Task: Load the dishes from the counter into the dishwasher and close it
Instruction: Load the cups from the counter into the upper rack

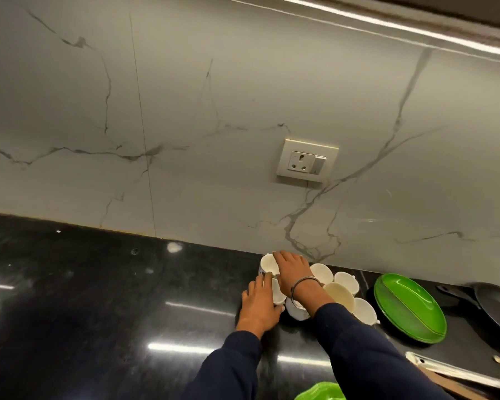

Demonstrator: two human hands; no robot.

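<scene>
Several white cups point(342, 280) stand clustered on the black counter point(98, 298) near the marble wall. My left hand point(259, 306) curls round a white cup point(278, 293) at the cluster's left side. My right hand point(292, 271) reaches across and grips the far-left cup point(267, 264) at the back. A cream-coloured cup point(339, 294) sits just right of my right wrist. A green leaf-shaped plate point(409, 307) lies to the right of the cups. The dishwasher is out of sight.
A dark frying pan point(494, 304) sits at the far right edge. Metal utensils point(456, 373) lie at the lower right. Something green point(321, 392) shows at the bottom edge. A wall socket point(306, 164) is set in the marble backsplash above the cups.
</scene>
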